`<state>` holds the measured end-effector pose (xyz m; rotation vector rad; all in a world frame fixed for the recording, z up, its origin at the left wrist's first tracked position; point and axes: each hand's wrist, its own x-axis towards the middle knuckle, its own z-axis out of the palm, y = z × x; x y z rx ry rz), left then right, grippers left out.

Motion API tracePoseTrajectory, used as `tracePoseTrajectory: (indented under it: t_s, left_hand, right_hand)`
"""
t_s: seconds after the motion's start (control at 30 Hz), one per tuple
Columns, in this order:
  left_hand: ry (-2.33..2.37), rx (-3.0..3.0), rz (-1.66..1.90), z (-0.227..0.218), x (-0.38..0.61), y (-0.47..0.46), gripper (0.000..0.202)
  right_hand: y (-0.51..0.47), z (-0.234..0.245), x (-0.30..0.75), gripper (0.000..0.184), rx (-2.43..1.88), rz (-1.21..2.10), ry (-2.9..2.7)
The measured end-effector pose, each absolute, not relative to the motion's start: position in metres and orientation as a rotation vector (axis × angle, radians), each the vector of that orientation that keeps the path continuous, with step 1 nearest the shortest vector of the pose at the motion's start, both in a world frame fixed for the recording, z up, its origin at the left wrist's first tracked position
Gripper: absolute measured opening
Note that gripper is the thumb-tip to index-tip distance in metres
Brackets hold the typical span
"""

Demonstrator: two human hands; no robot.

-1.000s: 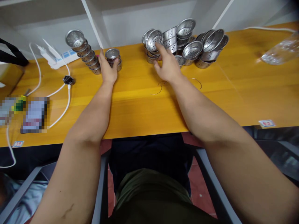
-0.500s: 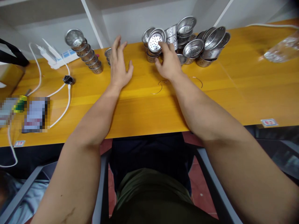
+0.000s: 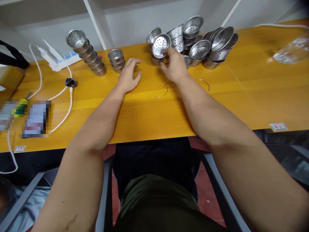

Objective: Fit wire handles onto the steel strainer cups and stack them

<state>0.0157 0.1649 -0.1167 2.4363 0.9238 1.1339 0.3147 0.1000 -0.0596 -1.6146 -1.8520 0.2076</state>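
My right hand (image 3: 174, 66) pinches a perforated steel strainer cup (image 3: 161, 45), tilted so its holed bottom faces me, at the left end of a heap of several such cups (image 3: 200, 48). Fingers apart and holding nothing, my left hand (image 3: 128, 77) lies open on the yellow table (image 3: 145, 109), just right of a short stack of cups (image 3: 116, 60). A longer leaning stack of cups (image 3: 87, 53) stands further left. Thin wire loops (image 3: 166, 89) lie on the table below my right hand.
A white power strip (image 3: 56, 61) with white cables (image 3: 67, 109) and a small black plug (image 3: 70, 82) lie at the left. Blurred items (image 3: 26, 117) sit near the left front edge. A clear plastic bottle (image 3: 289, 53) lies at the far right. White shelving rises behind the table.
My left hand let go of the short stack, swung right and came down onto the table. My right hand lifted one cup from the heap and tilted it toward me.
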Motion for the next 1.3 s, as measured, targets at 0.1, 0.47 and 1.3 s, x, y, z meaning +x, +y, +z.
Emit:
tracePoseTrajectory:
  t_s: [0.1, 0.47, 1.3]
  left_hand:
    - [0.911, 2.416, 1.139, -0.119, 0.015, 0.167, 0.066]
    - [0.867, 2.344, 1.141, -0.122, 0.021, 0.172, 0.115]
    - [0.88, 2.363, 1.053, -0.138, 0.02, 0.183, 0.108]
  right_hand:
    - [0.1, -0.056, 0.314, 0.034, -1.62, 0.195, -1.812]
    - [0.1, -0.053, 0.306, 0.067, -1.3, 0.347, -1.774]
    - [0.1, -0.063, 0.323, 0.014, -1.473, 0.317, -1.606]
